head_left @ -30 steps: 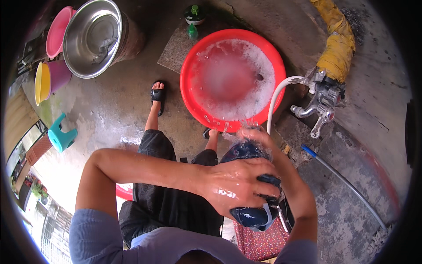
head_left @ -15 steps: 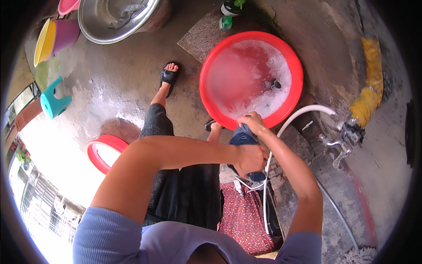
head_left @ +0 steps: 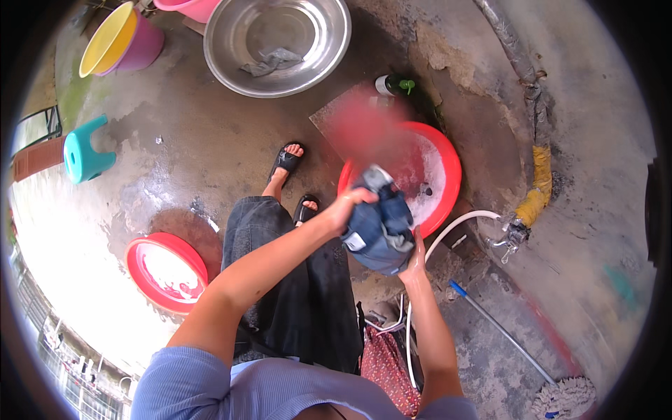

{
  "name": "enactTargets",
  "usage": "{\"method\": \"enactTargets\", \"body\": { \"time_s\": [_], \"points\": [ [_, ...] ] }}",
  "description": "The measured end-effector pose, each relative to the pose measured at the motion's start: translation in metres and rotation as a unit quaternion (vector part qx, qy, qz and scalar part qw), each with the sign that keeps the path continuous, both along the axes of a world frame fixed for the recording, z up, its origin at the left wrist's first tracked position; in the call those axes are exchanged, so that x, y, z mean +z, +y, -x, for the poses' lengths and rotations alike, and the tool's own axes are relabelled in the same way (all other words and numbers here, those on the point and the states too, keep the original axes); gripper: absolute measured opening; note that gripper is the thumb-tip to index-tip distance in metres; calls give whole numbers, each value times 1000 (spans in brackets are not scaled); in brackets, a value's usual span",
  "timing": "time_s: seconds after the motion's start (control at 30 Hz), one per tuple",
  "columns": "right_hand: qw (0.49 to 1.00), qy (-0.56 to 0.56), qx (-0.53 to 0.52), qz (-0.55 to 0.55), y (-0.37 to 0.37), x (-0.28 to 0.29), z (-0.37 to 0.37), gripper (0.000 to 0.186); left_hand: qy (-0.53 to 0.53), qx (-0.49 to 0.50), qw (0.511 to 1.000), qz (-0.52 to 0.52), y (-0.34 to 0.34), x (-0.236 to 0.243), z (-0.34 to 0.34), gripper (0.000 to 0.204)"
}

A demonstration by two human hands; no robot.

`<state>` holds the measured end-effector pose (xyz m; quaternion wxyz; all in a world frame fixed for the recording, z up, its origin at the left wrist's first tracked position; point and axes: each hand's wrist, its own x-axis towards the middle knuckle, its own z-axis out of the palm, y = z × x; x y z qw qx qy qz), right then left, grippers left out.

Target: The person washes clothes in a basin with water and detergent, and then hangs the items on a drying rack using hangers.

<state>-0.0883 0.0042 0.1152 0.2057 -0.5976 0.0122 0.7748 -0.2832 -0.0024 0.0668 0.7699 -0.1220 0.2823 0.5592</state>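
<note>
Between my hands hangs a bunched dark blue garment [head_left: 378, 241] with a small white tag and a pale patch on top. My left hand [head_left: 344, 208] is closed on its left side. My right hand [head_left: 414, 260] grips its lower right edge, with some fingers hidden behind the cloth. The garment is held at the near side of a red basin [head_left: 453, 185], covering part of its rim. White suds [head_left: 430, 168] float in the basin, with a small dark thing among them. A reddish blurred patch hides the basin's far left side.
A metal basin [head_left: 337, 52] with grey cloth, a yellow-and-purple bucket [head_left: 140, 45] and a teal stool [head_left: 84, 155] stand farther off. Another red basin [head_left: 192, 262] sits at left. A tap [head_left: 516, 234] with a white hose [head_left: 455, 227] and a mop [head_left: 500, 329] are at right.
The garment has come up from beside the white hose to in front of the basin and been spread wider. My hands have moved apart, the left now at its left side. The view has shifted.
</note>
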Motion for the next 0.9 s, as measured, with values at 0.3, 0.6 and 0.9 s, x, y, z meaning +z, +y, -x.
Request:
{"method": "enactTargets", "body": {
  "time_s": [0.3, 0.6, 0.9],
  "points": [
    [946, 147, 250, -144, -53, 49, 159, 59, 19, 334, 934, 126, -177, 48, 171, 29],
    [836, -247, 485, -77, -130, -106, 14, 34, 38, 295, 951, 91, -278, 29, 149, 55],
    [651, -545, 503, -164, -62, -240, -188, 32, 93, 168, 967, 166, -258, -52, 64, 54]
  ]
}}
